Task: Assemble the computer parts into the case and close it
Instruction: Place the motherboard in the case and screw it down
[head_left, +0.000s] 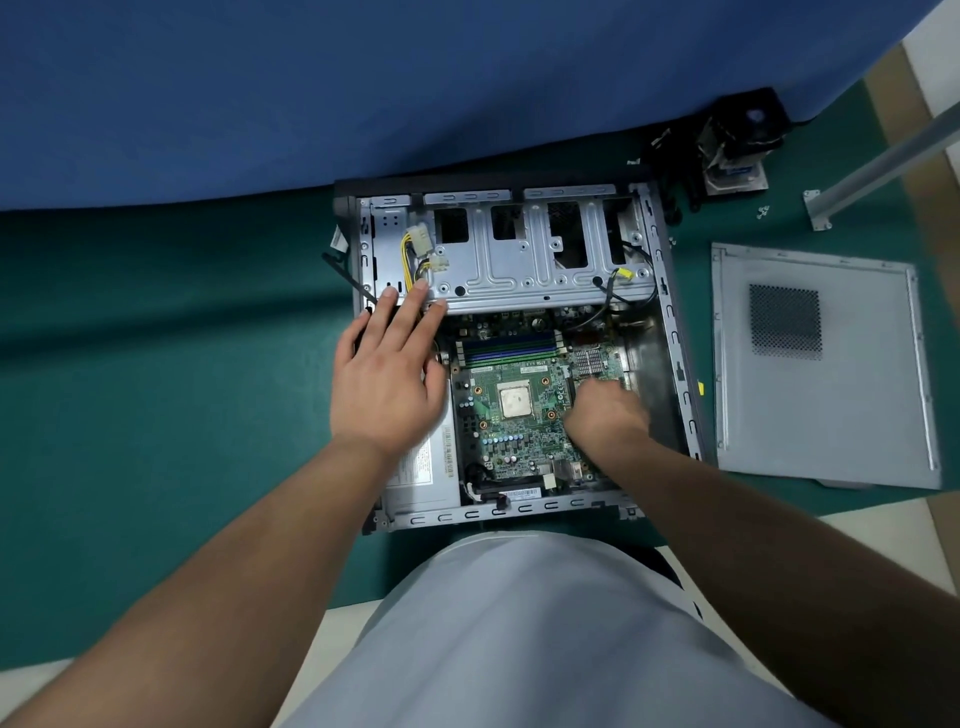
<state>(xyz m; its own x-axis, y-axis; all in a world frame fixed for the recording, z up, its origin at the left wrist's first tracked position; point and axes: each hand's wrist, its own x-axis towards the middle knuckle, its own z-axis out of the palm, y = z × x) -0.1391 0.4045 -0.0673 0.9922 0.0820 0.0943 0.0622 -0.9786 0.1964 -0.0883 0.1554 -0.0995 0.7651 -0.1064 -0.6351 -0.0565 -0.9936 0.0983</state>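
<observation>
left hand (387, 382) flat on case (680, 364) | label (434, 457) print unreadable

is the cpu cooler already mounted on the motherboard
No, the cpu sits bare on the motherboard, and the cooler lies on the green mat outside the case.

Both bare forearms were extended forward from the near edge, converging toward the middle. Left hand (387, 371) was held flat, palm down, fingers straight and slightly spread, fingertips pointed far and a bit right. Right hand (602, 410) was seen blurred, knuckles up, fingers curled downward; whether anything was pinched could not be told. Hands were kept apart, left one farther out.
</observation>
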